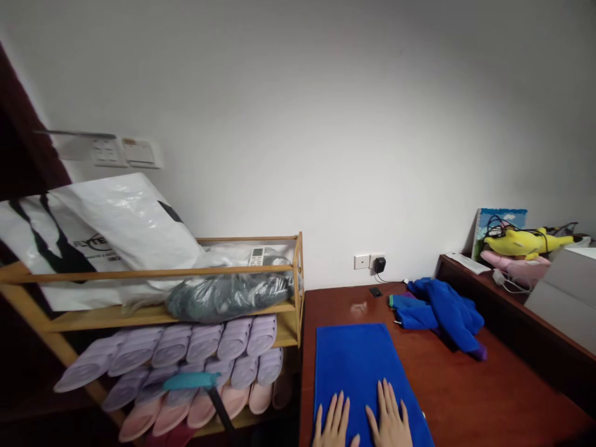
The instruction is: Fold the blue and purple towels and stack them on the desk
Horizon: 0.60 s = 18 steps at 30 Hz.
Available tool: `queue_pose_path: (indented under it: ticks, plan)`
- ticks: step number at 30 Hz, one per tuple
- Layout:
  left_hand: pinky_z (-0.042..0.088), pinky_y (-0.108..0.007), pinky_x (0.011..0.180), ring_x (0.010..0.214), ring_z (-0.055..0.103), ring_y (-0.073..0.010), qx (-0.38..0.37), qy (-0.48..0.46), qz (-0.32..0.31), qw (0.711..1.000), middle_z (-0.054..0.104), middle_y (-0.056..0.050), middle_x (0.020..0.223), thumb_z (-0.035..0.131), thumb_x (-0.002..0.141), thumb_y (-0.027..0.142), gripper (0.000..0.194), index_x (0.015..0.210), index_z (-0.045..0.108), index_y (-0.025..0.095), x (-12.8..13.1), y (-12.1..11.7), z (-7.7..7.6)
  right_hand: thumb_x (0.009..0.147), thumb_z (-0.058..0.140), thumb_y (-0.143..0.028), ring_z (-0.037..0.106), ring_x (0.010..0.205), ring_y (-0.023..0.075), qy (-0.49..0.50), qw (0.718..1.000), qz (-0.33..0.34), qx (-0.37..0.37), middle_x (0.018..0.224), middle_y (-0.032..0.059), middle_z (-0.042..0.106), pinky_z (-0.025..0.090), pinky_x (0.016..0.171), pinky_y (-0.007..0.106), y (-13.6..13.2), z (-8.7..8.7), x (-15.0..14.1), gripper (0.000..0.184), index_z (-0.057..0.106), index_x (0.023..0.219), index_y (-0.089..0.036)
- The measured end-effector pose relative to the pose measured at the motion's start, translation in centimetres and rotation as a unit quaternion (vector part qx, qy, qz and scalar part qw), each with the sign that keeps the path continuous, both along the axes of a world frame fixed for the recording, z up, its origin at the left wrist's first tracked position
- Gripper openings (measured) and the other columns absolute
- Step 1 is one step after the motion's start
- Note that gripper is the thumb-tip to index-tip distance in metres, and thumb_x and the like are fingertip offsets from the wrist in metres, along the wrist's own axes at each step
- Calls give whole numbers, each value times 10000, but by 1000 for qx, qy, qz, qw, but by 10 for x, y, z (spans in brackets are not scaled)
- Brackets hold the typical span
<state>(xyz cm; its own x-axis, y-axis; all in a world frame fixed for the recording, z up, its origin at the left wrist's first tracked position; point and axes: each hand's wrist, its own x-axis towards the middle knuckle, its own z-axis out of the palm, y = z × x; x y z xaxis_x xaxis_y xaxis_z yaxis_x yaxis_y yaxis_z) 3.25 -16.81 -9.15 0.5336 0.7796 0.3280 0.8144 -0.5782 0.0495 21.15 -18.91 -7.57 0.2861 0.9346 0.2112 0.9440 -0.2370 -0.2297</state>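
Note:
A flat blue cloth (354, 357), like a towel, lies spread on the reddish-brown desk (470, 394), its near end cut off by the bottom of the view. My left hand (331, 425) rests on its left part, palm down with the fingers stretched out. On the right part lies my right hand (390, 419), also flat with fingers apart. Neither hand holds anything. Beyond and to the right of the cloth is a crumpled blue garment (440, 313) with green and purple edges.
Left of the desk stands a wooden rack (298, 298) with several rows of slippers (233, 338) and a white bag (125, 230) on top. A black plug (379, 265) sits in the wall socket. On the right, a raised ledge (465, 279) carries a yellow plush toy (516, 243).

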Motion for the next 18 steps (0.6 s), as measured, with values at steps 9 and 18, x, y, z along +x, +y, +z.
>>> queue_pose_path:
  ticks: [9,18]
  plan:
    - [336,-423,1056,1343,327,-216,-9,4,11,1000,258,-19,1498,305,924,465,618,1443,29,270,-27,-9,52,879,253,-594,229,1383,226,-3,997,80,12,1504,37,245,256,1103,495,-26,23,38,638,210,1430,-277]
    - [302,-468,1066,1298,398,-274,-6,-17,68,998,359,4,1452,455,831,487,675,1429,181,333,-21,-49,-4,854,303,-619,261,1368,241,16,997,71,-31,1497,3,257,329,1069,467,-72,14,44,624,234,1410,-344]
